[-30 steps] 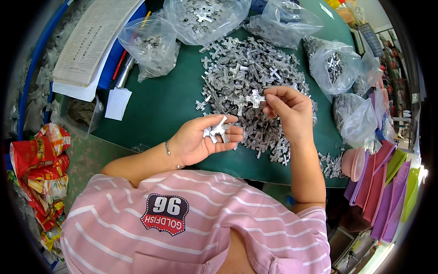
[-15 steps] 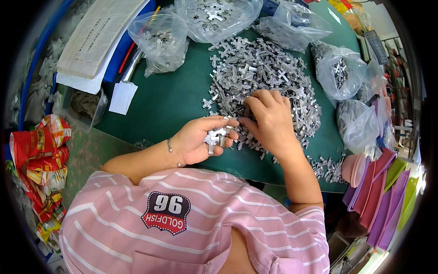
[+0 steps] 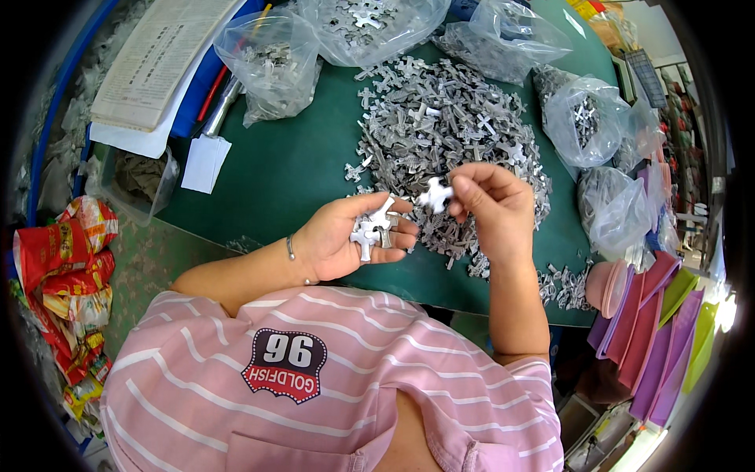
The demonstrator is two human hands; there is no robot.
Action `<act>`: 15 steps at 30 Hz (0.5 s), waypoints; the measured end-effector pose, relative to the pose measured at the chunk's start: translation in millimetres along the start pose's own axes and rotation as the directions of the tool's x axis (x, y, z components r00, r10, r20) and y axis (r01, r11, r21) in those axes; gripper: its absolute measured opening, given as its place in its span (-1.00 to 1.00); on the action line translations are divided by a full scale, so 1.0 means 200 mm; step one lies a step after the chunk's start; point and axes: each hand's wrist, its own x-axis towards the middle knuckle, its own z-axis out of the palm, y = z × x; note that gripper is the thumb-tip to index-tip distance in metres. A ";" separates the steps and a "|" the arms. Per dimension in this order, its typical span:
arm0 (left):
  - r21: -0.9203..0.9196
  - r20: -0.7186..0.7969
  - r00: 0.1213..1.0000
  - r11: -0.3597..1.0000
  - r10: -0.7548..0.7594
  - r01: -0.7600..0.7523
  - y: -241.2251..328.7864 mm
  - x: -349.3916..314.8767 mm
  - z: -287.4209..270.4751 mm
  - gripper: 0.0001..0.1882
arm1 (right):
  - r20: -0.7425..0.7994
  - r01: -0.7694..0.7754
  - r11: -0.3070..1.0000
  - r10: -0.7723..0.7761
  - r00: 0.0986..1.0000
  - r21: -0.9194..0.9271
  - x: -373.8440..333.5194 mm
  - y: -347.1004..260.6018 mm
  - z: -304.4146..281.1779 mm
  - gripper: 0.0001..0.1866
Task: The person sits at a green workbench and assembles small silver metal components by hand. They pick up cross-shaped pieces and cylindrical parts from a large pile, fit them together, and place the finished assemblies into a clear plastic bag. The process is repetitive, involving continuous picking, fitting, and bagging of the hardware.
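My left hand (image 3: 324, 238) is turned palm up, its fingers loosely curled under several silver metal cross-shaped pieces (image 3: 366, 236) that lie on the palm and fingers. Between the thumb and fingers of my right hand (image 3: 502, 206) is a single metal cross (image 3: 435, 196), slightly blurred, raised just to the right of the left hand. Beneath and beyond the right hand spreads a large heap of small grey metal crosses (image 3: 417, 134) on the green table (image 3: 275, 173).
Clear plastic bags of metal pieces stand along the far side, including one bag (image 3: 281, 75) at the left and another (image 3: 586, 118) at the right. Small loose metal parts (image 3: 565, 287) lie near a pink cup (image 3: 607, 289). A plastic tub (image 3: 161, 197) sits at the left edge.
My right hand has come up off the heap toward the right, now pinching a metal cross. The left hand has opened a little, showing more of its pieces.
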 end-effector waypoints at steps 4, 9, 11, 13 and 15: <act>0.057 0.039 0.995 0.994 -0.091 0.088 0.01 -0.01 0.03 -0.68 | 0.376 0.582 0.617 -0.444 0.813 -0.530 0.02 0.01 0.06 -0.87; 0.014 0.107 0.990 0.995 -0.097 0.096 -0.01 0.01 -0.08 -0.70 | 0.396 0.558 0.132 -0.574 0.717 -0.820 0.22 0.05 0.13 -0.78; -0.005 0.096 0.992 0.997 -0.077 0.078 -0.01 0.01 -0.07 -0.71 | 0.411 0.517 0.071 -0.520 0.749 -0.853 0.26 0.06 0.16 -0.78; -0.008 0.060 0.997 0.998 -0.055 0.055 0.00 0.00 -0.07 -0.73 | 0.411 0.531 0.101 -0.519 0.749 -0.841 0.28 0.08 0.15 -0.79; -0.005 0.059 0.997 0.999 -0.041 0.041 0.00 0.00 -0.07 -0.73 | 0.403 0.551 0.151 -0.530 0.746 -0.821 0.28 0.08 0.14 -0.80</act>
